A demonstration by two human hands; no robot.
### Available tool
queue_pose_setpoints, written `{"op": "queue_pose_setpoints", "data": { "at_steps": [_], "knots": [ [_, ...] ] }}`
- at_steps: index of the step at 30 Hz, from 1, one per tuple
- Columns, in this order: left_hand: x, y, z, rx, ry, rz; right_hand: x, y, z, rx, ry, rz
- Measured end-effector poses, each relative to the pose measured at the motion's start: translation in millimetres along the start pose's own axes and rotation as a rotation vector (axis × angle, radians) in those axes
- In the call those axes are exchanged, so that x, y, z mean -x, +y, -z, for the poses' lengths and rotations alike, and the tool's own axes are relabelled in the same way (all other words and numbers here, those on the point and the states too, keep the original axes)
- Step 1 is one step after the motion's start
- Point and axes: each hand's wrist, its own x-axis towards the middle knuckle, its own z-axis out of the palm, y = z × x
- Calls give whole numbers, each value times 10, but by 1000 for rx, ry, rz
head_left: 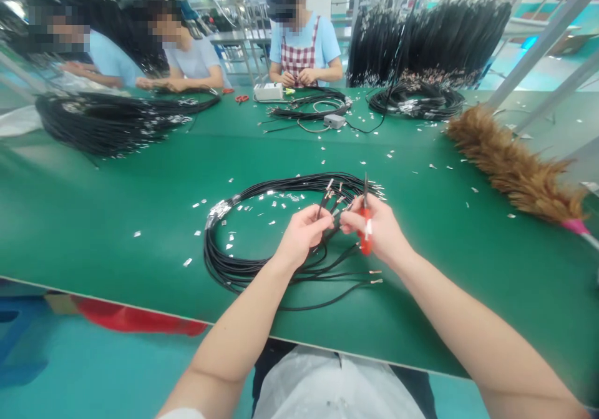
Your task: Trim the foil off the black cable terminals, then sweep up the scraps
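Head view: black cable bundle (pixel 229 261) is lying in a loose oval loop on the green table (pixel 140 182), directly in front of the person. Thin, smooth strands are running close together; whitish patches (pixel 219 210) are showing at the left bend, too blurred to identify. Right side is fanning out, some ends showing coppery or silvery tips. Left hand (pixel 305 231) is pinching several cable ends, tips pointing up. Right hand (pixel 380 224) is gripping a red-handled cutter (pixel 365 241), blades pointing away. White scraps (pixel 188 262) are lying inside and around the loop.
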Motion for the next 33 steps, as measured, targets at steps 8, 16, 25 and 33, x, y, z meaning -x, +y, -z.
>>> {"op": "queue_pose_setpoints", "data": {
  "at_steps": [8,16,25,33],
  "knots": [
    [-10,61,43,95,169,-111,-58,176,-316,49,-104,129],
    [-21,90,53,10,222,-138,-53,265,-283,60,-183,112],
    [-70,0,63,59,112,-64,-80,318,-187,264,-100,202],
    [-54,56,127,132,-231,172,44,-119,183,735,101,365]
  ]
}}
